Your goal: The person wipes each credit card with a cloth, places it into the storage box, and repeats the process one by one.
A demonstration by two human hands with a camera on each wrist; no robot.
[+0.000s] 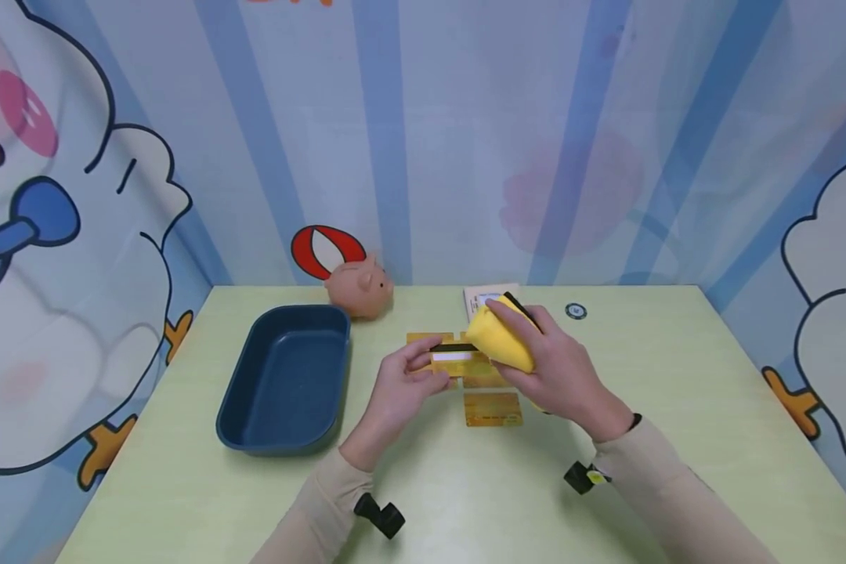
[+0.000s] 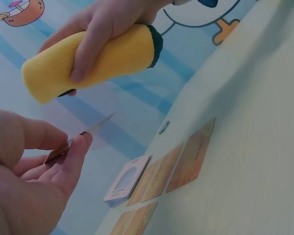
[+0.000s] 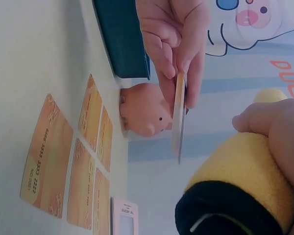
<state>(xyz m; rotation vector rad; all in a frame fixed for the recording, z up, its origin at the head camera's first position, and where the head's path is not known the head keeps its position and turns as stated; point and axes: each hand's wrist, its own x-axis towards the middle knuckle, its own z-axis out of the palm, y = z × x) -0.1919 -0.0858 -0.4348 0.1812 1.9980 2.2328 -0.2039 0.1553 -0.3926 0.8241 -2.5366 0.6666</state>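
Observation:
My left hand (image 1: 402, 385) pinches a gold bank card (image 1: 451, 364) by one end, its dark stripe and white strip facing up in the head view. The right wrist view catches that card (image 3: 179, 120) nearly edge-on. In my right hand (image 1: 567, 376) is a rolled yellow cloth (image 1: 499, 338) with dark trim, the fingers and thumb wrapped around it. In the left wrist view the cloth (image 2: 95, 61) hangs above the card, with a gap between them. Below the hands, several gold cards (image 3: 46, 156) lie in rows on the table, partly hidden in the head view.
A dark blue tray (image 1: 282, 384) stands to the left on the pale table (image 1: 677, 392). Behind it sits a pink piggy bank (image 1: 359, 290). A small white-and-pink box (image 2: 127, 181) lies behind the cards, and a round chip (image 1: 576, 311) is at the back right.

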